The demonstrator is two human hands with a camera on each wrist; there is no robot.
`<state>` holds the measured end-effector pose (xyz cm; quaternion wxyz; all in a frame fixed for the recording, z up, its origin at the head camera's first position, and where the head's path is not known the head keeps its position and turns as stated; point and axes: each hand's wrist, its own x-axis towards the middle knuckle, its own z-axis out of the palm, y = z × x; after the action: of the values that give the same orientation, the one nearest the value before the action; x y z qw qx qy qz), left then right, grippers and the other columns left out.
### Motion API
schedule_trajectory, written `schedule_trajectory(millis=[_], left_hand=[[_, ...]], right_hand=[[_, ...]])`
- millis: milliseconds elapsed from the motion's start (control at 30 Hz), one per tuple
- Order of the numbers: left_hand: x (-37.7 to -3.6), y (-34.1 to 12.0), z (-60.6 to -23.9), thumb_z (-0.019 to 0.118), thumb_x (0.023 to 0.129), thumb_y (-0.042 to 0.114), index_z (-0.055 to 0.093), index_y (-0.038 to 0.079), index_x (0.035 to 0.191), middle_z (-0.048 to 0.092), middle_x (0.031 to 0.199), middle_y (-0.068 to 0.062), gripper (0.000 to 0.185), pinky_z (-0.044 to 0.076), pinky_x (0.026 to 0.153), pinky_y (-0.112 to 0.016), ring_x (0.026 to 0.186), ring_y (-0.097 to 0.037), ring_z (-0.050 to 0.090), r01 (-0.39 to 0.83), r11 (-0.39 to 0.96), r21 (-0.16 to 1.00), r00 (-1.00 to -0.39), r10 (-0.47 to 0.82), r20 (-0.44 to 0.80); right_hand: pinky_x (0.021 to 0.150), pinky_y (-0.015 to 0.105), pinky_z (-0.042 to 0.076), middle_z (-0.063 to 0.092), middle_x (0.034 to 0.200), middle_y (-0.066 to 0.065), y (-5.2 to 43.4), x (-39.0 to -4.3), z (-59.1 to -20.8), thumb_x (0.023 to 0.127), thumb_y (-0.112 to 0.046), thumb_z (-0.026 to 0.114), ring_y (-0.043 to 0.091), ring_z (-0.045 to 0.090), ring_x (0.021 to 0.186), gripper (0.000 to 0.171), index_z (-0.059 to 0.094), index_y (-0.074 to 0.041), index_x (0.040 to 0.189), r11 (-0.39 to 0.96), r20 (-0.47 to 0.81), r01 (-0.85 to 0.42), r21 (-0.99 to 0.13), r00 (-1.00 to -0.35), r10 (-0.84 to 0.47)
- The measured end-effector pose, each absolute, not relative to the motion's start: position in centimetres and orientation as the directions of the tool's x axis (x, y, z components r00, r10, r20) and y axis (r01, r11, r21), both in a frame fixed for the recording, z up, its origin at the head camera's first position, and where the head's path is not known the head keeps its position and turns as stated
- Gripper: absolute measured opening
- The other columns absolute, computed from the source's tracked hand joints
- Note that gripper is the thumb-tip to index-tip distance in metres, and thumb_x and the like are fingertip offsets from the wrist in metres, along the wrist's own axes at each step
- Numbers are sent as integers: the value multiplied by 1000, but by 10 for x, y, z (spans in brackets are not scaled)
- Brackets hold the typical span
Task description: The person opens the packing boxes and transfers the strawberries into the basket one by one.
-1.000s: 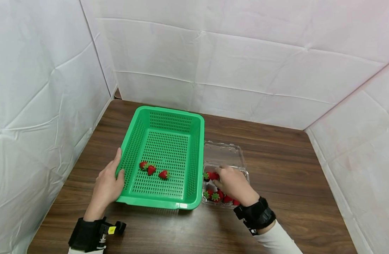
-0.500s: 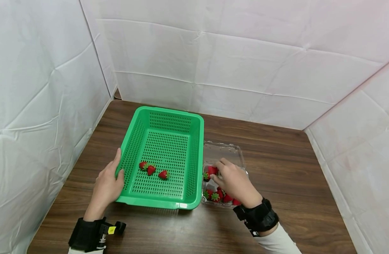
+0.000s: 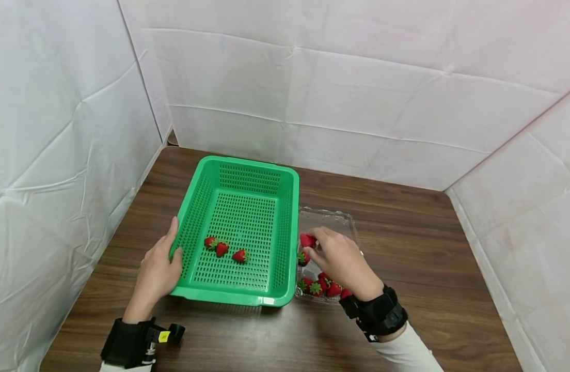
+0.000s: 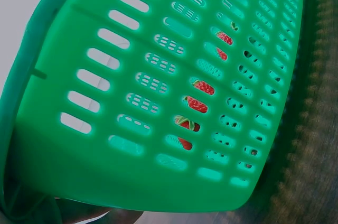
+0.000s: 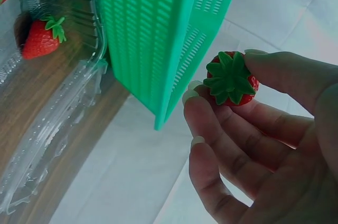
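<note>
The right hand [image 3: 343, 261] pinches a strawberry [image 3: 307, 240] between thumb and fingertips [image 5: 196, 99], its green cap facing the wrist camera. The hand hovers over the clear box [image 3: 329, 219], whose open lid lies on the counter [image 3: 415, 248] just beyond the fingers. Below and behind the palm, more berries [image 3: 323, 287] lie at the near end of the box, and one berry [image 3: 303, 258] sits right under the held one.

Just to the left of that hand stands the green basket [image 3: 248, 170], its right wall beside the box. Three berries [image 3: 222, 248] lie on its slotted floor, near the front and toward the left hand.

The left hand [image 3: 157, 271] grips the basket's left rim near the front corner, thumb inside the wall and fingers along the outside. From the left wrist view the berries show red through the slots of the wall.

White padded walls [image 3: 359, 77] close in the counter beyond both hands.
</note>
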<state>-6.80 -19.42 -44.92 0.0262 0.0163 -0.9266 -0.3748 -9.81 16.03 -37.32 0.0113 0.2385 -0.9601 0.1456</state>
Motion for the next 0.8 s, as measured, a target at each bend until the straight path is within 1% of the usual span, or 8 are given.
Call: schedule_trajectory(millis=[167,333,433,667,800], left_hand=[[-68,-194,-449,44,99,5,7,16,157,35,148,-34,69,43,89,-67,121,-56,47,-16,718,696,-998,-48,27],[-68,-195,-449,44,99,5,7,16,157,35,147,-34,70,42,90,-67,121,-56,46,-16,719,694,-999,-48,27],[-68,-195,-449,44,99,5,7,16,157,35,148,-34,70,41,90,-67,122,-56,46,-18,720,694,-999,-47,24],[-68,-195,-449,44,99,5,7,17,157,34,149,-33,70,42,89,-67,121,-56,47,-19,719,695,-999,-48,23],[-67,-195,-449,44,99,5,7,17,157,34,149,-33,70,43,89,-66,121,-55,47,-19,714,700,-999,-49,22]], right_hand=[[71,28,50,66,106,4,157,-100,-372,94,-23,65,12,63,84,28,64,-9,118,832,119,-476,-286,-879,-462],[69,25,45,62,104,0,153,-103,-369,95,-23,64,7,55,80,28,64,-11,120,814,129,-493,-306,-869,-478],[68,24,44,60,105,-1,149,-104,-367,95,-23,63,6,52,80,28,64,-12,121,805,134,-505,-312,-862,-489],[78,24,47,58,114,0,134,-109,-364,98,-23,58,11,58,92,28,61,-13,124,770,154,-542,-337,-838,-523],[78,24,45,58,114,0,125,-112,-363,98,-22,57,12,56,91,27,61,-13,124,753,160,-559,-348,-827,-539]])
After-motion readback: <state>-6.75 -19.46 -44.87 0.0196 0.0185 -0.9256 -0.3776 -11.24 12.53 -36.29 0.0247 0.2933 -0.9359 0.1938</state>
